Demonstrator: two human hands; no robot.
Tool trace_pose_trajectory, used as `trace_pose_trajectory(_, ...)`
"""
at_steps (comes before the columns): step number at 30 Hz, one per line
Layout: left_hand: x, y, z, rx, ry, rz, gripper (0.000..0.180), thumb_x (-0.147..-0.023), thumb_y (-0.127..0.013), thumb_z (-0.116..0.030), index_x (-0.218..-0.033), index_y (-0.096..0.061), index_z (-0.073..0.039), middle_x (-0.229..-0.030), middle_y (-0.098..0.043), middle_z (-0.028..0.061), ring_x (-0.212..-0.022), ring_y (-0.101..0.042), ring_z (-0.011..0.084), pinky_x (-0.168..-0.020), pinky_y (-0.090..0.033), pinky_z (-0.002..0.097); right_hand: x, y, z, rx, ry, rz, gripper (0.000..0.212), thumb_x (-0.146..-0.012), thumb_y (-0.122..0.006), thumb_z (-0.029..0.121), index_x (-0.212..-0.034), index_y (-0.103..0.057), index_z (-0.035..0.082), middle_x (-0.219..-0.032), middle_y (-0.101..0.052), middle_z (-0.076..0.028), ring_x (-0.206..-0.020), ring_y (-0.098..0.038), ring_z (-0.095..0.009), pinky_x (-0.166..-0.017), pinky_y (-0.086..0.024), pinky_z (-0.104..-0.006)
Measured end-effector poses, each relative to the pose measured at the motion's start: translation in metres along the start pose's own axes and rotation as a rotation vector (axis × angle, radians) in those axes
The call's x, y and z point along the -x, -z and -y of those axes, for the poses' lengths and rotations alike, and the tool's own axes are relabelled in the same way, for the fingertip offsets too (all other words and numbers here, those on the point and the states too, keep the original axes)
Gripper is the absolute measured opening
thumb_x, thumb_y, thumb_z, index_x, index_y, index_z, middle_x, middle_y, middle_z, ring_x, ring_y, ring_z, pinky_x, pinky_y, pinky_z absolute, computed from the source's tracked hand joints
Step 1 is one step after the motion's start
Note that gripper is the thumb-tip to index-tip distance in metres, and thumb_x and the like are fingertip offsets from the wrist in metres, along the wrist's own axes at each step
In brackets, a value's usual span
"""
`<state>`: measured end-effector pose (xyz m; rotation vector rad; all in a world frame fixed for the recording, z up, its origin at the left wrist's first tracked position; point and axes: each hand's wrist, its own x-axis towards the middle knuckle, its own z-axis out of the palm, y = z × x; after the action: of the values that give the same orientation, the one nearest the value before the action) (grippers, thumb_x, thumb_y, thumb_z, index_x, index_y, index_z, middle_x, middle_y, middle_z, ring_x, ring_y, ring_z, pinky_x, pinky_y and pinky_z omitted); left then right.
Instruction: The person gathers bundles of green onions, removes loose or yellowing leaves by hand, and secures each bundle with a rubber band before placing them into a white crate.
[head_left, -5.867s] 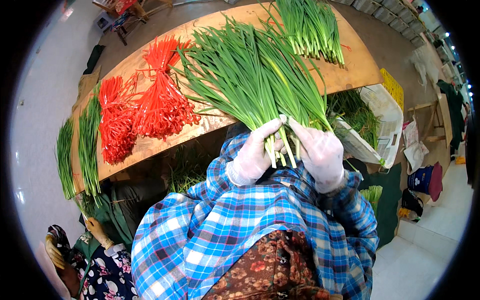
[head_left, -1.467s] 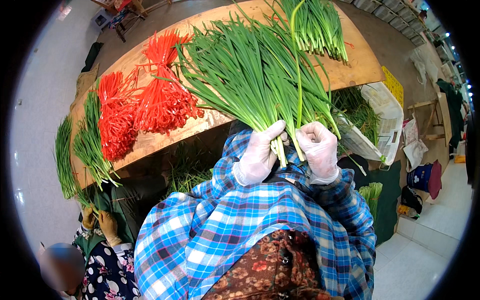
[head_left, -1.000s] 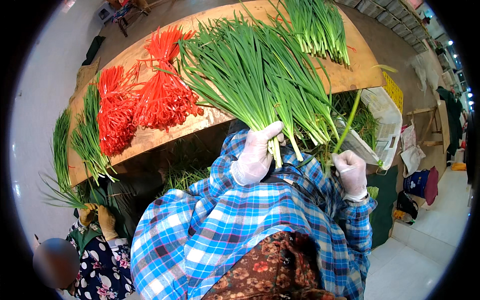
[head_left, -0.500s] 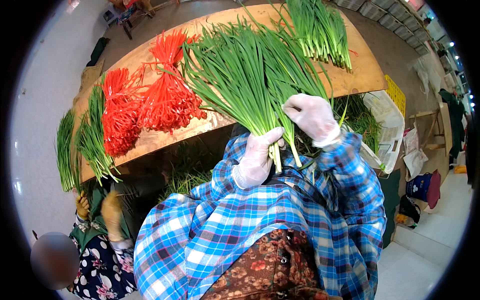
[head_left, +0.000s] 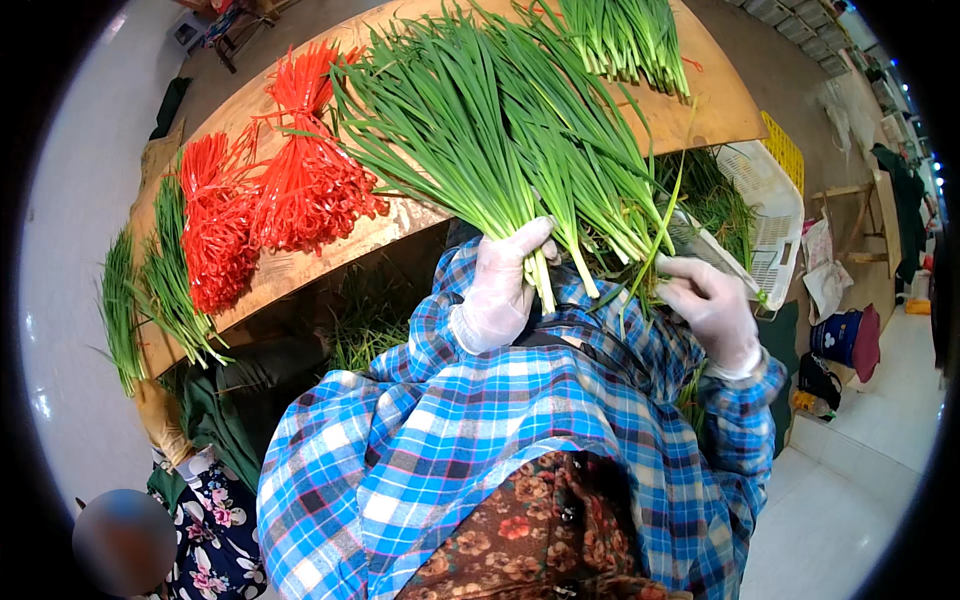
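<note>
My left hand [head_left: 498,288], in a thin whitish glove, is closed round the pale stem ends of a bunch of green chives [head_left: 455,130]. The long leaves fan out over the table edge. More loose chives [head_left: 590,160] lie just right of the bunch. My right hand [head_left: 712,312], gloved too, is closed with thumb and forefinger together at a thin yellowish chive leaf [head_left: 668,222]. That leaf stands up past the fingertips, to the right of the loose stems.
Two bundles of red ties [head_left: 310,190] lie on the wooden table [head_left: 405,222]. Other chives sit at its far right [head_left: 625,45] and left end [head_left: 175,270]. A white crate [head_left: 770,215] with greens stands right. A co-worker's gloved hand [head_left: 163,415] is at lower left.
My right hand has moved right and down, away from the bunch, and a yellowish leaf now stands at its fingers. My left hand keeps its grip. The co-worker's hands have shifted.
</note>
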<state>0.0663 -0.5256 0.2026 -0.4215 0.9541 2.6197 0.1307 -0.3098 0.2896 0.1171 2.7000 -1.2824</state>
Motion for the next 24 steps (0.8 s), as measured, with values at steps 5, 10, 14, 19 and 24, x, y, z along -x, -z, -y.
trace_pose_trajectory(5, 0.003, -0.003, -0.005, 0.001, 0.027, 0.026, 0.015, -0.08, -0.058, -0.002, -0.094, -0.054, -0.001, -0.077, -0.057, 0.0038, -0.057, -0.053, 0.0115, -0.053, -0.047, 0.0243, -0.031, -0.048, 0.045, -0.481, -0.286, 0.396, 0.031, -0.084, -0.058, 0.023, -0.102, -0.058, -0.003, -0.074, -0.061, -0.005, -0.052, -0.052, -0.007, -0.047, -0.039, -0.0185)
trace_pose_trajectory(10, 0.002, -0.001, -0.005, -0.016, -0.008, 0.08, 0.019, -0.082, -0.059, -0.008, -0.1, -0.055, -0.001, -0.082, -0.06, 0.0052, -0.061, -0.054, 0.0103, -0.055, -0.046, 0.0212, -0.039, -0.056, 0.038, -0.583, -0.276, 0.308, 0.023, -0.083, -0.058, 0.02, -0.09, -0.058, -0.003, -0.064, -0.058, -0.006, -0.045, -0.051, -0.009, -0.042, -0.038, -0.0194)
trace_pose_trajectory(14, 0.005, -0.001, -0.006, -0.003, -0.074, 0.093, 0.034, -0.081, -0.059, -0.006, -0.113, -0.047, -0.003, -0.093, -0.062, 0.0115, -0.061, -0.054, 0.0108, -0.055, -0.047, 0.0214, -0.036, -0.046, 0.039, -0.656, -0.286, 0.238, 0.02, -0.083, -0.059, 0.017, -0.087, -0.058, -0.003, -0.057, -0.055, -0.005, -0.043, -0.049, -0.01, -0.04, -0.037, -0.0203)
trace_pose_trajectory(19, 0.01, -0.006, -0.008, -0.014, -0.061, 0.116, 0.033, -0.082, -0.06, -0.007, -0.112, -0.047, -0.002, -0.094, -0.061, 0.0116, -0.061, -0.055, 0.0116, -0.055, -0.048, 0.022, -0.032, -0.053, 0.036, -0.558, -0.257, 0.114, 0.021, -0.082, -0.06, 0.019, -0.084, -0.058, -0.002, -0.057, -0.054, -0.003, -0.042, -0.047, -0.009, -0.04, -0.035, -0.0202)
trace_pose_trajectory(24, 0.008, -0.005, -0.001, -0.006, -0.017, 0.15, 0.031, -0.084, -0.06, -0.013, -0.11, -0.05, -0.001, -0.097, -0.06, 0.0105, -0.062, -0.055, 0.0114, -0.059, -0.05, 0.0237, -0.026, -0.081, 0.023, 0.37, 0.503, -0.368, 0.017, -0.07, -0.068, 0.02, -0.075, -0.054, 0.011, -0.052, -0.053, -0.008, -0.046, -0.055, -0.027, -0.042, -0.042, -0.0371)
